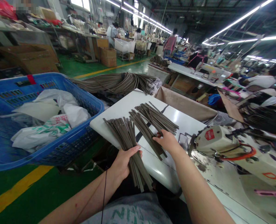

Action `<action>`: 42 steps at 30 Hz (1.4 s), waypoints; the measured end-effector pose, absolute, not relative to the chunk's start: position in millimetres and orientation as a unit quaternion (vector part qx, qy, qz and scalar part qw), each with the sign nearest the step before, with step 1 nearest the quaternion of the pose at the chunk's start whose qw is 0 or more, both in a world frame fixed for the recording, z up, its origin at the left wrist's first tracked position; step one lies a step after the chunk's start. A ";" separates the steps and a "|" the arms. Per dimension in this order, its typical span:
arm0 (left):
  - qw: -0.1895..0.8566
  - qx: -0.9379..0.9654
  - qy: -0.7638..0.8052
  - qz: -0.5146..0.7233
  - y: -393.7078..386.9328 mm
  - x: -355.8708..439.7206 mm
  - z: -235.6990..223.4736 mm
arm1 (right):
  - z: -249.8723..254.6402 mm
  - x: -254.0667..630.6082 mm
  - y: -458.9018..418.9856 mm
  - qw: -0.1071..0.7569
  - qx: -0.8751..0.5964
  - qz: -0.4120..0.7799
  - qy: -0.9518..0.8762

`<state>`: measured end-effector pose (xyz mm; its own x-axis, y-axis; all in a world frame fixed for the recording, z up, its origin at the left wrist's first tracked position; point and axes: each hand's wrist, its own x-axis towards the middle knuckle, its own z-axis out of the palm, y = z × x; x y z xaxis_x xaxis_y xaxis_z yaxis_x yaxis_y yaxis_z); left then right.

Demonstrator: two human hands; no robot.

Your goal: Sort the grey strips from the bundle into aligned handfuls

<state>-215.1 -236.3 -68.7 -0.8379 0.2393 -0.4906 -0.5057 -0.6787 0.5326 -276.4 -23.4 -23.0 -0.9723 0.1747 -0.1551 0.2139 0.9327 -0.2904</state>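
Note:
My left hand is closed around a thick bundle of grey-brown strips, thumb across the top. The bundle hangs over the near edge of the white sewing table, its far ends fanned out. My right hand lies at a second group of the same strips on the table. Its thumb and fingers are at the right side of that group; whether they grip any strips is unclear. Just behind lies a third pile of strips, its pieces slightly crossed.
A sewing machine stands on the table at right. At left sits a blue basket with plastic bags. Long strips are heaped behind the table, near a fabric-lined bin. Other people work in the background.

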 end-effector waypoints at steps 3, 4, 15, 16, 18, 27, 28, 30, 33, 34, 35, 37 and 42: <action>0.204 -0.193 0.345 0.895 -236.1 -214.4 -67.5 | -26.1 -274.8 -25.1 0.076 0.101 -0.170 0.977; 0.204 -0.193 0.346 0.895 -236.2 -214.2 -67.0 | -27.0 -275.6 -24.9 0.079 0.102 -0.175 0.976; 0.205 -0.185 0.342 0.898 -237.2 -214.3 -69.9 | -30.4 -279.8 -10.9 0.064 0.109 -0.241 0.962; 0.205 -0.186 0.344 0.897 -237.0 -214.4 -69.8 | -30.0 -279.6 -9.2 0.060 0.108 -0.249 0.961; 0.206 -0.188 0.346 0.896 -236.7 -214.5 -69.0 | -29.3 -279.3 -6.5 0.052 0.104 -0.265 0.957; 0.205 -0.186 0.345 0.897 -236.4 -214.2 -67.1 | -32.8 -268.2 -27.8 0.017 0.100 -0.272 0.957; 0.206 -0.188 0.344 0.896 -236.3 -214.2 -67.0 | -33.3 -267.1 -32.0 0.017 0.099 -0.262 0.960; 0.205 -0.192 0.345 0.896 -236.1 -214.2 -66.6 | -33.6 -266.3 -38.2 0.018 0.101 -0.239 0.966; 0.202 -0.194 0.345 0.896 -236.2 -214.1 -66.4 | -33.2 -268.1 -40.9 0.032 0.112 -0.214 0.970; 0.202 -0.193 0.346 0.896 -236.3 -214.0 -66.6 | -33.0 -269.2 -40.6 0.041 0.116 -0.209 0.970; 0.202 -0.192 0.346 0.896 -236.4 -213.9 -66.9 | -33.0 -270.4 -39.9 0.051 0.119 -0.206 0.970; 0.204 -0.188 0.345 0.896 -236.6 -213.7 -68.0 | -32.9 -272.8 -38.5 0.069 0.121 -0.201 0.970; 0.205 -0.183 0.343 0.898 -237.4 -213.4 -69.1 | -31.0 -275.8 -34.3 0.079 0.113 -0.197 0.971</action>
